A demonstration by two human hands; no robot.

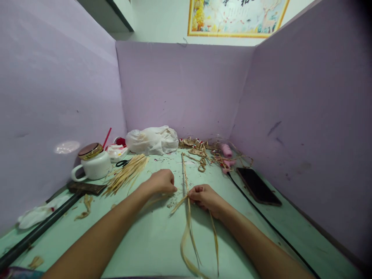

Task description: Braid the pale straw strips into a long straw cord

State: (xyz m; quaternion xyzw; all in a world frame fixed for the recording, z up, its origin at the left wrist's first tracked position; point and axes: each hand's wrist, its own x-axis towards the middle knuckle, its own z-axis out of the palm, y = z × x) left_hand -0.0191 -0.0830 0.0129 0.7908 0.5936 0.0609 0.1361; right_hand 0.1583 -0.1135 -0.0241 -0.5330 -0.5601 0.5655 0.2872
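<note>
A thin braid (185,172) of straw-coloured strands runs down the middle of the table. My right hand (207,198) is closed in a pinch at its lower end, where loose flat strands (185,242) fan out toward me. One more strand (215,240) hangs below the right wrist. Left of the braid, my left hand (161,181) is closed, its fingers curled and knuckles up. A pale straw strand (159,199) leads out from beneath its fingertips, and the grip on it is partly hidden.
At left are a straw bundle (128,175), scissors (122,163), a lidded white mug (97,166) and a dark bar (43,224). A white plastic bag (154,140) and knotted cord pieces (197,149) lie behind. To the right are a phone (258,186) and black cable (261,221). Purple partitions (186,85) enclose the table.
</note>
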